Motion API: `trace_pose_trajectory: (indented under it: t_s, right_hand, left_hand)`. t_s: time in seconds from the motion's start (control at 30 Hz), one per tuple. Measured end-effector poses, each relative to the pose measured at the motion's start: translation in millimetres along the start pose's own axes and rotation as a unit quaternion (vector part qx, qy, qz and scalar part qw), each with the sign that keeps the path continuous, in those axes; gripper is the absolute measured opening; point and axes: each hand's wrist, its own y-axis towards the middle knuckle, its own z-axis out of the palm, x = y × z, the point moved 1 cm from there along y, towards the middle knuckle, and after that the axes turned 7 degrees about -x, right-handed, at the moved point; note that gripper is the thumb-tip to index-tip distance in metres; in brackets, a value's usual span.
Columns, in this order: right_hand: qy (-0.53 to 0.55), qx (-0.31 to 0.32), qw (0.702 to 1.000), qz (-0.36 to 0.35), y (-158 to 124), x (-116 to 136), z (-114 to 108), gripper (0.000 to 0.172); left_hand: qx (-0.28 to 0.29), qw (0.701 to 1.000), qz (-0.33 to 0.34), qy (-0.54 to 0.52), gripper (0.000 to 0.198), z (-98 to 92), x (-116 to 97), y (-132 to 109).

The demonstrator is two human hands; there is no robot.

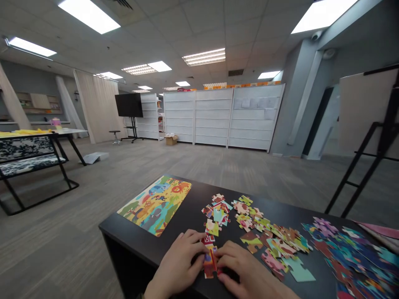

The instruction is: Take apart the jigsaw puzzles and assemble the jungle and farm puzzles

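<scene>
My left hand [177, 265] and my right hand [246, 270] meet near the front of a black table [183, 222]. Fingertips of both hands rest on a small group of red and orange jigsaw pieces [210, 261] lying between them. A printed jungle-animal puzzle picture [155, 205] lies flat to the left of my left hand. Loose multicoloured pieces [218, 214] run in a strip beyond my hands. A pink and green heap [274, 245] lies right of my right hand, and a blue-toned heap [349, 253] sits further right.
A pink sheet [378, 232] lies at the table's right corner. A black metal frame [368, 162] stands beyond that side. Grey carpet surrounds the table. A second table [31, 153] stands far left; white shelving units [218, 116] line the back wall.
</scene>
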Motion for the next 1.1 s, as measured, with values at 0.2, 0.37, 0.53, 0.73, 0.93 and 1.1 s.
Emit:
trace_pose_trajectory:
  t_s: [0.2, 0.37, 0.53, 0.73, 0.93, 1.1]
  right_hand:
    - [0.032, -0.015, 0.998, 0.057, 2, 2, -2, 0.016]
    - [0.056, -0.025, 0.993, 0.100, 2, -2, -1, 0.024]
    - [0.056, -0.018, 0.993, 0.104, 3, 2, -2, 0.031]
    - [0.039, -0.018, 0.992, 0.118, 3, 5, -4, 0.034]
    - [0.043, -0.010, 0.992, 0.115, 4, 4, -4, 0.033]
    - [0.040, -0.006, 0.993, 0.111, 3, 2, -3, 0.036]
  left_hand:
    - [-0.018, 0.999, -0.015, -0.025, 0.055, 1.8, 3, -1]
    - [-0.003, 0.999, -0.021, -0.028, 0.057, 3.2, 4, 1]
    - [-0.033, 0.998, -0.037, -0.025, 0.057, 8.5, 12, 1]
    - [-0.035, 0.998, -0.044, -0.023, 0.063, 10.0, 16, -1]
    - [-0.044, 0.996, -0.032, -0.064, 0.064, 7.8, 18, -1]
    - [-0.097, 0.991, -0.054, -0.073, 0.062, 13.6, 21, 0]
